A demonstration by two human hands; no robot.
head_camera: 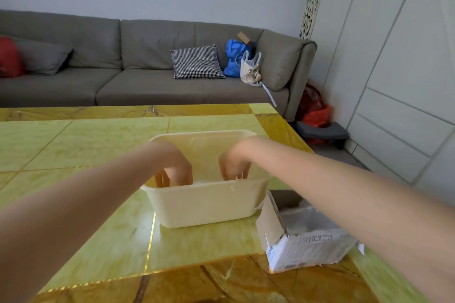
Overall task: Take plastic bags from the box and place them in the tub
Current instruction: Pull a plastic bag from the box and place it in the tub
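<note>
A cream plastic tub [204, 206] stands in the middle of the yellow-green table. Both my hands reach down inside it. My left hand [176, 170] is at the tub's left end, fingers pointing down behind the near wall. At the right end is my right hand [235, 166], fingers curled downward. A bit of whitish plastic bag [209, 182] shows just above the near rim between the hands. What the fingers hold is hidden by the wall. The open cardboard box [302, 246] sits to the tub's right under my right forearm, with pale plastic bags [305, 219] inside.
The table [81, 145] has yellow-green tiles and an amber border; its right edge runs close past the box. Behind it stands a grey sofa [123, 74] with cushions, a blue bag [235, 58] and a white handbag. White cabinets line the right wall.
</note>
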